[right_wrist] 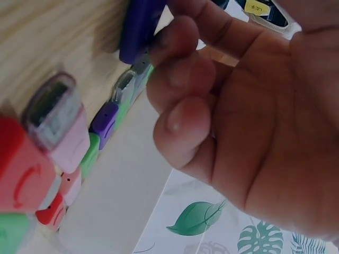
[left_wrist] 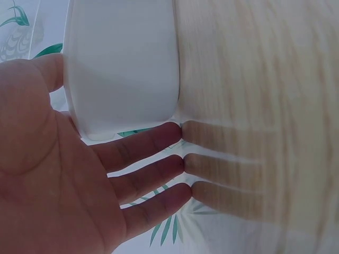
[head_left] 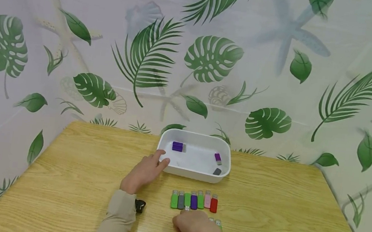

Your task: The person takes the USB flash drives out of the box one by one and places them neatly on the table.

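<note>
My left hand [head_left: 146, 170] grips the left end of a white plastic bin [head_left: 193, 174]; its thumb and index finger go over the rim. The left wrist view has the other fingers [left_wrist: 153, 177] outside the wall, tips on the tabletop. My right hand [head_left: 199, 229] is below a row of USB flash drives. In the right wrist view a purple USB flash drive [right_wrist: 139, 33] is pinched at the fingertips, partly cut off by the frame edge. The row holds green, grey, purple [head_left: 194, 201], pink [head_left: 207, 200] and red [head_left: 213, 204] drives. Part of a second row, including a green drive [head_left: 218, 225], is behind the right hand.
Inside the bin lie purple drives [head_left: 177, 146] at the left, another purple drive [head_left: 217, 158] and a grey piece [head_left: 217, 171] at the right. A leaf-patterned cloth [head_left: 177, 66] hangs behind the wooden table [head_left: 275, 208]. A black device [head_left: 140, 206] is at my left wrist.
</note>
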The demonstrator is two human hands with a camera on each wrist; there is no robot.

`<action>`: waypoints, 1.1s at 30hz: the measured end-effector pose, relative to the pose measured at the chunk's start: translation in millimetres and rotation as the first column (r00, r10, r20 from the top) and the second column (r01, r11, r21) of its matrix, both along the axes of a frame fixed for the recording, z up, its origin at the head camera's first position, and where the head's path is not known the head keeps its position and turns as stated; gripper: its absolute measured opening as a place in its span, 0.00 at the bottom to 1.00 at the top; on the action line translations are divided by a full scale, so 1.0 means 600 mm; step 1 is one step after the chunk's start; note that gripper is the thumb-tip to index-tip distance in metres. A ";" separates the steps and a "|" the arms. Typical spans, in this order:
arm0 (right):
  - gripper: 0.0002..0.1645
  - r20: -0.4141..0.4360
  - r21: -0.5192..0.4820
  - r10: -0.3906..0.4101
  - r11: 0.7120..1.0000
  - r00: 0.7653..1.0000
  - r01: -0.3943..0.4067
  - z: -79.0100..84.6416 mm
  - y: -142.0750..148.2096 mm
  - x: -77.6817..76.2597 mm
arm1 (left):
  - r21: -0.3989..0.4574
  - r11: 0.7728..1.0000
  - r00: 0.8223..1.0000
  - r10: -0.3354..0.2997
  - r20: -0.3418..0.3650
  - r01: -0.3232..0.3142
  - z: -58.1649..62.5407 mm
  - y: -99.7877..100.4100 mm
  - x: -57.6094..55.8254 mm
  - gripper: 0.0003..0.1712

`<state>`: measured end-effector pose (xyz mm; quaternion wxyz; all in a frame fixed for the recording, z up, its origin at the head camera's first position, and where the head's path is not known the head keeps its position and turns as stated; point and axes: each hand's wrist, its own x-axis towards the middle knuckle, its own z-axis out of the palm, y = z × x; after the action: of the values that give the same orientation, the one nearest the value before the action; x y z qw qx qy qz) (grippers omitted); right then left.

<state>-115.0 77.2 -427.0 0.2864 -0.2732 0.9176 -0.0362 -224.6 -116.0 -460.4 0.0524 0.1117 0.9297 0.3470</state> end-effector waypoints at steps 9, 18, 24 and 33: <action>0.19 0.023 0.003 -0.019 1.000 1.000 0.019 0.000 0.004 -0.007 | 0.003 1.000 1.000 -0.006 -0.008 0.006 0.001 0.000 0.001 0.33; 0.19 0.024 -0.002 -0.011 1.000 1.000 0.011 0.001 0.010 -0.012 | -0.003 1.000 1.000 0.006 0.003 -0.006 0.003 0.001 0.002 0.32; 0.19 -0.027 0.031 0.004 1.000 1.000 -0.003 -0.001 0.012 -0.011 | 0.002 1.000 0.999 0.023 0.028 -0.023 0.002 0.002 0.003 0.32; 0.19 -0.051 0.055 -0.015 0.998 0.999 0.018 -0.001 0.018 -0.015 | -0.005 1.000 1.000 0.016 0.010 -0.015 -0.001 0.002 0.002 0.33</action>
<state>-124.0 88.1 -427.6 0.2703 -0.2583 0.9274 -0.0063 -223.1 -114.8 -460.8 0.0548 0.1026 0.9311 0.3456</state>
